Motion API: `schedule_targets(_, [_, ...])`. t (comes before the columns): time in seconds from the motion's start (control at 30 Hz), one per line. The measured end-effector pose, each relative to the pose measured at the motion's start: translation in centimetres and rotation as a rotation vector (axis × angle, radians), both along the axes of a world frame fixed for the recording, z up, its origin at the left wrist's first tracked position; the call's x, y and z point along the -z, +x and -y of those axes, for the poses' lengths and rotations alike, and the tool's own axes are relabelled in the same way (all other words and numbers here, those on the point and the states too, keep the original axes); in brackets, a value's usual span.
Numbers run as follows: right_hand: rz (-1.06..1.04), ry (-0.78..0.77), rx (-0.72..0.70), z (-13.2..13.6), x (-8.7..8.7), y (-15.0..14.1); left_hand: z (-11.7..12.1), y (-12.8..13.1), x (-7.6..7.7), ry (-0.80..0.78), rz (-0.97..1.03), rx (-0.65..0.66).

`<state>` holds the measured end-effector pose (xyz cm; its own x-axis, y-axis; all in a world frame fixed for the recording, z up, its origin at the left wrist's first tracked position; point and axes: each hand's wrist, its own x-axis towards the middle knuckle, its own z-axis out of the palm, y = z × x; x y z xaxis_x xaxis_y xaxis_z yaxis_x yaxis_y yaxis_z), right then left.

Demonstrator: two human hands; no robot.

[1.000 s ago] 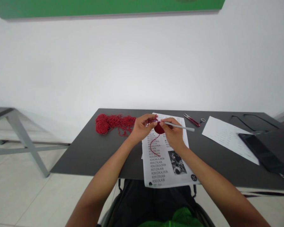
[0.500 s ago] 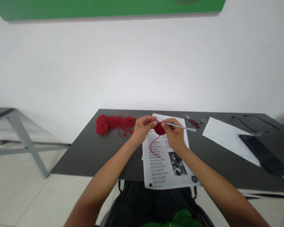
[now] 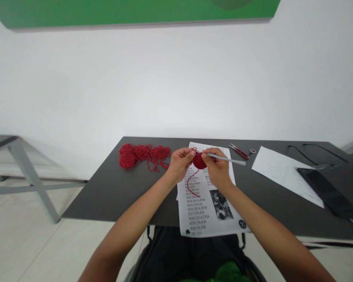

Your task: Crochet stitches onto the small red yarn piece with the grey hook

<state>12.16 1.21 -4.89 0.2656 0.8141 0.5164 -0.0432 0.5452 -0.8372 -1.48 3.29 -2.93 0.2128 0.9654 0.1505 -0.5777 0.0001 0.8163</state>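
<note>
A small round piece of red crochet (image 3: 199,161) is between my two hands, above a printed pattern sheet (image 3: 194,213). My left hand (image 3: 180,162) pinches its left edge, thumb against the fingers. With my right hand (image 3: 217,166) I grip a grey-handled crochet hook (image 3: 231,159) whose handle points right; the hook's tip is hidden at the work. A red yarn tail hangs from the piece and curls over the sheet. To the left, a red yarn ball (image 3: 127,156) lies with a loose tangle of yarn (image 3: 153,154) reaching toward my left hand.
Red-handled thread snips (image 3: 239,151) and a small metal ring (image 3: 252,151) lie right of the sheet. Farther right are a second paper (image 3: 278,172), eyeglasses (image 3: 317,164) and a black phone (image 3: 320,188). The dark table (image 3: 106,199) stands against a white wall.
My left hand has shifted slightly right, closer to my right hand. The hook and crochet piece have moved only a little; the things on the table lie as before.
</note>
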Motion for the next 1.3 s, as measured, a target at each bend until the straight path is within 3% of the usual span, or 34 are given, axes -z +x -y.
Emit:
schedule_targets(0.33, [0.048, 0.052, -0.003, 0.3, -0.5, 0.0, 0.2, -0.3, -0.4, 0.037, -0.029, 0.129])
schedule_targets(0.57, [0.133, 0.059, 0.050, 0.6, -1.0, 0.2, 0.0, -0.7, -0.6, 0.129, -0.093, 0.138])
schedule_targets(0.8, [0.102, 0.021, 0.067, 0.4, -0.8, 0.3, 0.2, -0.1, -0.1, 0.198, -0.045, 0.049])
schedule_targets(1.07, [0.048, -0.046, 0.051, 0.4, -0.8, 0.1, 0.5, 0.2, 0.1, 0.164, -0.031, 0.091])
schedule_targets(1.13, [0.038, -0.048, 0.039, 0.4, -0.8, 0.0, 0.2, 0.2, 0.2, 0.134, -0.037, 0.050])
schedule_targets(1.23, [0.017, -0.030, 0.049, 0.3, -1.0, 0.3, -0.5, -0.1, 0.4, 0.144, -0.161, -0.044])
schedule_targets(1.3, [-0.006, -0.028, 0.053, 0.0, -1.1, 0.7, -1.0, -0.5, 0.5, 0.213, -0.343, -0.035])
